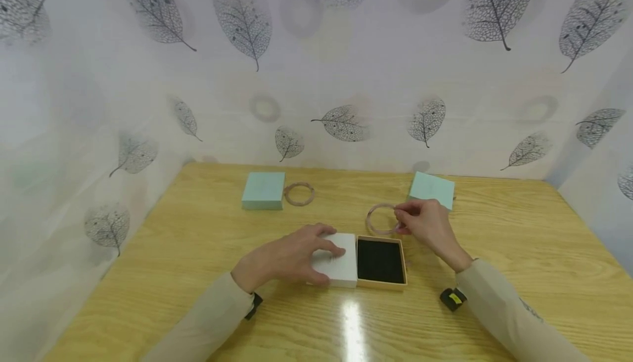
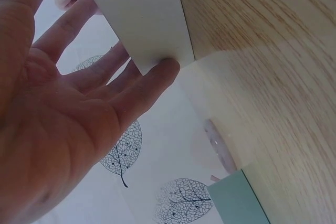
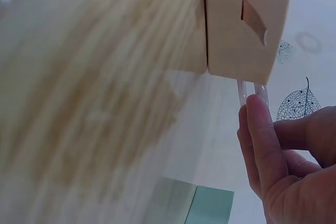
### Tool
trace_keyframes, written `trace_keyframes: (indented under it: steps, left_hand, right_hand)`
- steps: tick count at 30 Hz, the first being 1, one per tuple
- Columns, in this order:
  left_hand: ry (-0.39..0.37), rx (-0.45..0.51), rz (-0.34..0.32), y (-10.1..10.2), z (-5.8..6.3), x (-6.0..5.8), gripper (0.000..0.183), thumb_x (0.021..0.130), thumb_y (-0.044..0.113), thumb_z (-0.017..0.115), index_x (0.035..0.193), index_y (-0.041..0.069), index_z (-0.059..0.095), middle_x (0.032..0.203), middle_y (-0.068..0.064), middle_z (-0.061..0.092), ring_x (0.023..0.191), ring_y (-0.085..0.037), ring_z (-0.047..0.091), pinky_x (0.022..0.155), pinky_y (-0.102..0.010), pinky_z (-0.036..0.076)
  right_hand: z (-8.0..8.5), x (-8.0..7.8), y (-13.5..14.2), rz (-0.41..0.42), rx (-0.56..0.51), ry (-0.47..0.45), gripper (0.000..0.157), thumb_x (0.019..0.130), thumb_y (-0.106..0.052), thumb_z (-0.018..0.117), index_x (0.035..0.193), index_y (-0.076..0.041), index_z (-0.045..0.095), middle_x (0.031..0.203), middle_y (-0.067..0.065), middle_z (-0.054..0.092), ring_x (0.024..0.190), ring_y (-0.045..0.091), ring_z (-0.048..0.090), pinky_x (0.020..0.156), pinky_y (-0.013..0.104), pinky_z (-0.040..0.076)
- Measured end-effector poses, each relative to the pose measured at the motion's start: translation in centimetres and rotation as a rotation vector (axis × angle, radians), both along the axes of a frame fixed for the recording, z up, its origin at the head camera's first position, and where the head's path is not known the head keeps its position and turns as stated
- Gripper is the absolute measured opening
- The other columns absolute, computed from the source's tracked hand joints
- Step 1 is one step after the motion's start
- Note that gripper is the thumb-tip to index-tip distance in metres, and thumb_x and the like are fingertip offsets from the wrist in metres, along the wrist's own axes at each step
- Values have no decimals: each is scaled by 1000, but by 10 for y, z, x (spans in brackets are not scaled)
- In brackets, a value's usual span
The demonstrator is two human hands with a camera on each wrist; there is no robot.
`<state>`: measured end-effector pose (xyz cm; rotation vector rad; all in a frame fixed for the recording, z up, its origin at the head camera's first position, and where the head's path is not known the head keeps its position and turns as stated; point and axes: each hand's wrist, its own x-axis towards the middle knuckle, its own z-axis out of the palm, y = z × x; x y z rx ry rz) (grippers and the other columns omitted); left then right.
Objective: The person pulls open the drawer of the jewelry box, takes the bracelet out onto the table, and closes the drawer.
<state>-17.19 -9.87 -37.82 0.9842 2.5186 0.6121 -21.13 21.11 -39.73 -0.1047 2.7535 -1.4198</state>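
In the head view my right hand [image 1: 429,227] pinches a pinkish, translucent bangle [image 1: 372,216] by its right side, just behind a tan drawer [image 1: 378,285] lined in black. The bangle's edge [image 3: 261,91] shows below the drawer's end in the right wrist view. My left hand [image 1: 292,255] grips a white box sleeve [image 1: 345,260], thumb at the near side and fingers over the top and far edge. The little finger touches the sleeve's wall [image 2: 152,30] in the left wrist view. The drawer extends from the sleeve's right end, with a ribbon tab [image 3: 254,19] on its end wall.
At the back left lies a pale teal box [image 1: 264,190], with another pinkish bangle [image 1: 299,203] beside it. A second teal box [image 1: 432,187] sits behind my right hand. The wooden table [image 1: 207,241] meets a leaf-patterned backdrop [image 1: 341,90] at its far edge.
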Motion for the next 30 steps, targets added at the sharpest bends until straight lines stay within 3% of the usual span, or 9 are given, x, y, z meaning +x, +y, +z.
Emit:
trace_keyframes:
  steps: [8,25,30]
  left_hand:
    - [18,-2,-11,0,0,0,54,86,34,83,137,22,67,160,-12,41,146,-33,42,120,-50,39]
    - [7,-6,-6,-1,-1,-1,55,87,35,83,137,23,67,161,-11,40,148,-33,39,122,-50,37]
    - [-2,-3,-2,-1,-2,-2,55,87,35,83,138,24,66,162,-10,39,149,-33,38,122,-50,37]
  right_hand:
    - [-2,-6,0,3,59,9,24,100,-9,62,112,9,72,91,21,76,68,20,76,61,31,63]
    - [2,-30,-11,93,247,58,24,98,-9,61,108,8,74,82,16,77,61,17,73,56,28,59]
    - [5,-40,-14,125,303,63,25,98,-7,61,110,11,73,87,22,77,61,20,74,56,29,59]
